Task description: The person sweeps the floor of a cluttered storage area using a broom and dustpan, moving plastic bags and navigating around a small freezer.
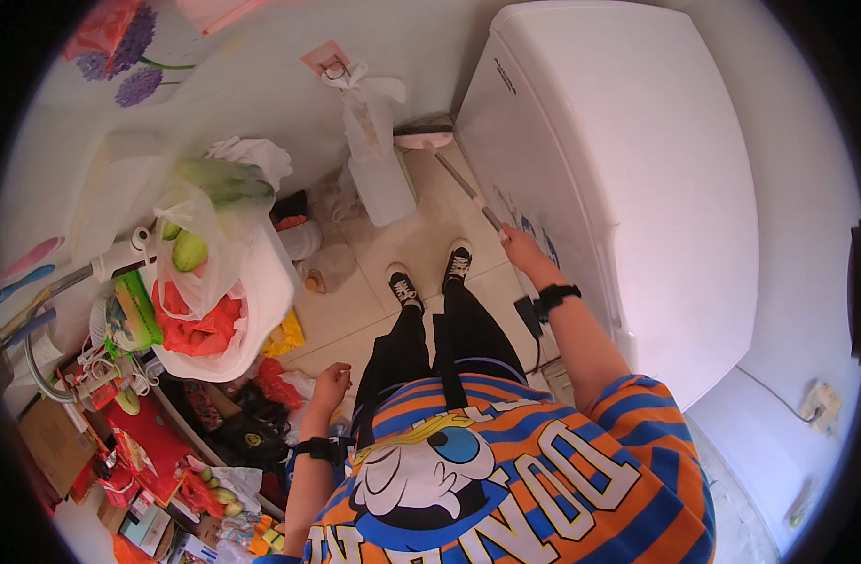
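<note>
My right hand (pixel 523 247) is closed around the handle (pixel 460 176) of a broom. The broom's pale pink head with its dark bristle edge (pixel 424 135) rests on the tiled floor in the corner, between the wall and a white chest freezer (pixel 656 176). That hand is close to the freezer's front face. My left hand (pixel 330 388) hangs beside my left leg with its fingers loosely bent and nothing in them. Below it lie plastic bags, among them a red bag (pixel 281 382). A strap with a dark box is on each wrist.
A white plastic container (pixel 382 189) stands by the wall under a hanging plastic bag (pixel 367 116). On the left, a white surface (pixel 278 282) bears bagged vegetables (pixel 190 250) and a red bag (pixel 197 328). A plastic jug (pixel 329 269) sits on the floor. Cluttered packages (pixel 148 458) fill the lower left.
</note>
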Action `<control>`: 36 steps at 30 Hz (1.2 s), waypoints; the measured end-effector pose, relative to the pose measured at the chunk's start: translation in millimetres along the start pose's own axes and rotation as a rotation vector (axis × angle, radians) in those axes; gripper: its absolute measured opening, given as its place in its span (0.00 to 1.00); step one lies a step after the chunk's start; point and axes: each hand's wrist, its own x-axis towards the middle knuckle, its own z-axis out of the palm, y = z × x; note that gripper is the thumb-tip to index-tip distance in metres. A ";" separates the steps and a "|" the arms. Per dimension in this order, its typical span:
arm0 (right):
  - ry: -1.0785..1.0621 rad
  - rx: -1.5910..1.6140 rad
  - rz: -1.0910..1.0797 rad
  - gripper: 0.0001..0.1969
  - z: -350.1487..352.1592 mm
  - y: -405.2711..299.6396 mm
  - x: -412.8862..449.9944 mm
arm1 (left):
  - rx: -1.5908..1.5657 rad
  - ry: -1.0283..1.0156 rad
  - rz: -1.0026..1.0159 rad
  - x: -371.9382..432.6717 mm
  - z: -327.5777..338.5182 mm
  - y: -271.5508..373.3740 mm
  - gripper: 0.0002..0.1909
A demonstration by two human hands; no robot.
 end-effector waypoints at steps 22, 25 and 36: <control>-0.235 0.107 0.398 0.19 -4.1 -46.8 9.2 | 0.130 -0.044 -0.024 8.2 0.4 10.6 0.12; -0.193 0.089 0.417 0.15 11.5 -31.6 12.2 | 0.161 -0.005 0.049 12.4 4.5 13.8 0.11; -0.344 0.080 0.488 0.16 -71.2 -59.1 -91.6 | 0.120 -0.017 0.036 3.0 7.9 12.9 0.11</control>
